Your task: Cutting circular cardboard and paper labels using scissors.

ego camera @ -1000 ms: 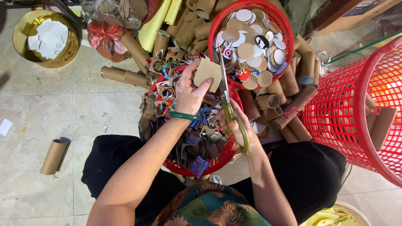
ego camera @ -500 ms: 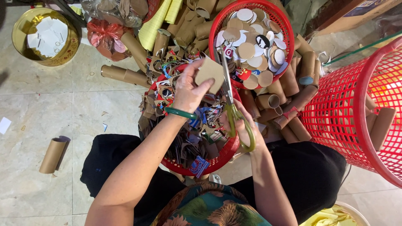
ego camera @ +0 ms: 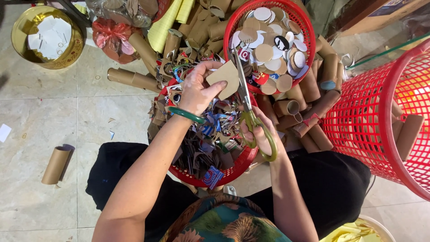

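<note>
Left hand (ego camera: 199, 89) pinched a tan cardboard piece (ego camera: 225, 79) above the red basket of scraps (ego camera: 233, 168). Right hand (ego camera: 257, 130) gripped green-handled scissors (ego camera: 248, 107), blades at its edge, mid-trim; continuing likely required rotating the piece.

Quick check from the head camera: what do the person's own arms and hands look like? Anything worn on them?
Both forearms are bare, with no sleeves, gloves or watch in view. The left hand has a smooth, dark green bangle round its wrist. The right hand shows nothing worn on its wrist or on the fingers that can be seen. No markings or bandages are visible on either arm.
</note>
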